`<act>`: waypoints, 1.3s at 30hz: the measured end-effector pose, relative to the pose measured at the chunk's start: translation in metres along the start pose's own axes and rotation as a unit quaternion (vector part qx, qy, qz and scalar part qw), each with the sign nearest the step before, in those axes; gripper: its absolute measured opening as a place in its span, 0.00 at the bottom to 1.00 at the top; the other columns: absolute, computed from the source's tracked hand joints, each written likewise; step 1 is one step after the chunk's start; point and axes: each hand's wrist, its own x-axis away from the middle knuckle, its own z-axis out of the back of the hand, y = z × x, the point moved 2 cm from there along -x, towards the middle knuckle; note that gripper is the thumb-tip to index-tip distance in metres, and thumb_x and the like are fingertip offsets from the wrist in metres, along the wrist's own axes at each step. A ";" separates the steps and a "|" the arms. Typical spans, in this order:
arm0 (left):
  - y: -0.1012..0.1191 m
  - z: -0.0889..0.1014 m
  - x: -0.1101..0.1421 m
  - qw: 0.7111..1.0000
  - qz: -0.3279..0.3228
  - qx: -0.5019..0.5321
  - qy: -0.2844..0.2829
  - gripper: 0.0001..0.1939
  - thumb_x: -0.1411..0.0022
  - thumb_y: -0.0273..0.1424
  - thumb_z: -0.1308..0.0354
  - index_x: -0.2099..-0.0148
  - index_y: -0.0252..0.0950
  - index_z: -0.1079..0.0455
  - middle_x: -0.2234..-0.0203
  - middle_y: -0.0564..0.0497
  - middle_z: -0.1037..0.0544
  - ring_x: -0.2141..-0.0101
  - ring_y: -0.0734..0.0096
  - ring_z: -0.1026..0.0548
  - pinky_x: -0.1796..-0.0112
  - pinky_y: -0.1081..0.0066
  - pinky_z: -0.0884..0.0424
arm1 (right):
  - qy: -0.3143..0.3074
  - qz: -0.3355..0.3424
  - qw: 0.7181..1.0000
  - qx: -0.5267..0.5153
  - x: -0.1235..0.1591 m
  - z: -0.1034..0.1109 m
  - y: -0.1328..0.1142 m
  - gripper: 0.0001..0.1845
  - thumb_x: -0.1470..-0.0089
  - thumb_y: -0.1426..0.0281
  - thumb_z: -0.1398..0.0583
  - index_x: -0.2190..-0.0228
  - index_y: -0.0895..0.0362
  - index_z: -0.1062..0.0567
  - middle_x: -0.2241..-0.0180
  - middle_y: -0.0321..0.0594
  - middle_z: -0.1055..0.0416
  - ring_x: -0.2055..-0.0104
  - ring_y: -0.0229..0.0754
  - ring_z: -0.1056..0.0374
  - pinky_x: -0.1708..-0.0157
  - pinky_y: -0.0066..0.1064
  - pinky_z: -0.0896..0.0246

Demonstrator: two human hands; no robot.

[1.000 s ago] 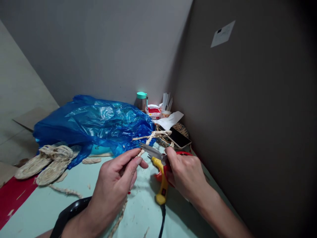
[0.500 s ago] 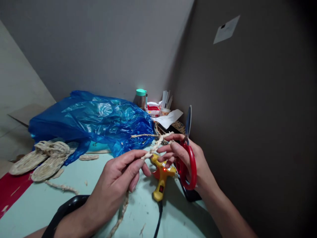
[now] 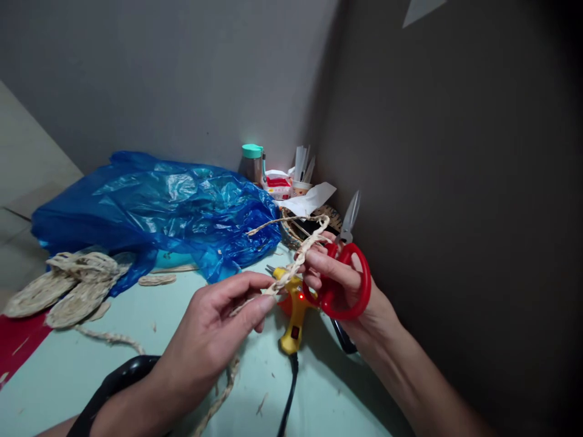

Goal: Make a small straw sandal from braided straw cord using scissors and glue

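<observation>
A pale braided straw cord (image 3: 298, 261) runs between both hands over the table. My left hand (image 3: 214, 331) pinches the cord's lower part between thumb and fingers. My right hand (image 3: 339, 285) holds red-handled scissors (image 3: 344, 279), blades closed and pointing up, and its fingertips also pinch the cord higher up. The cord's frayed end sticks out to the upper left. A yellow glue gun (image 3: 294, 315) with a red light lies on the table just below the hands, its black cable (image 3: 286, 403) trailing toward me.
A crumpled blue plastic bag (image 3: 159, 209) fills the back left. Woven straw ovals (image 3: 64, 288) lie at the left edge. A green-lidded jar (image 3: 251, 162), packets and a round woven piece (image 3: 310, 224) crowd the corner. A dark wall (image 3: 455, 182) stands close on the right.
The scissors came off the cord and turned blades-up in my right hand. That hand's fingers then took hold of the cord and lifted its end higher.
</observation>
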 end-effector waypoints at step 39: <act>0.007 0.013 0.000 0.973 -0.120 -0.129 0.146 0.07 0.38 0.31 0.42 0.66 0.37 0.23 0.84 0.59 0.31 0.82 0.79 0.35 0.80 0.79 0.39 | 0.013 0.119 0.819 0.561 0.018 0.011 -0.045 0.16 0.49 0.63 0.35 0.64 0.50 0.37 0.77 0.29 0.31 0.78 0.36 0.38 0.80 0.25 0.43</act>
